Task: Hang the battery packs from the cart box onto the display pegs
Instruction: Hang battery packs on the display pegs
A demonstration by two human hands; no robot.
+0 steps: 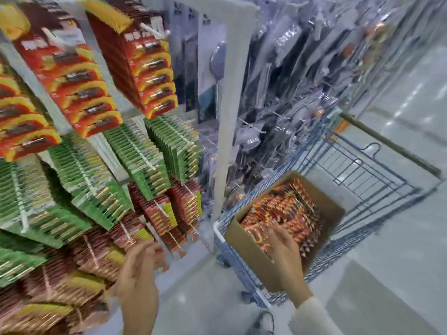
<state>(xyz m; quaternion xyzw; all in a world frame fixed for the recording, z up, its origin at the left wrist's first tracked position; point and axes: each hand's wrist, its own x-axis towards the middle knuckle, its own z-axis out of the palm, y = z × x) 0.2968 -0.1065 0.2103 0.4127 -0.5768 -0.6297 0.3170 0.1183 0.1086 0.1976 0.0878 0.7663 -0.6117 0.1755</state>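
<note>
Left of the cart box (pixel 244 250), display pegs (pixel 136 147): white rods crowded with green and red carded packs (pixel 79 180).
Cart (pixel 358 172): blue wire, around the cart box.
Cart box: open brown cardboard.
Battery packs (pixel 292 213): inside the cart box, on edge; probably light, stiff, slick; pinch the top edge.
Right hand (pixel 283 247): on those packs; grip unclear.
Left hand (pixel 140 267): left of the cart box, curled; hold unclear.
</note>
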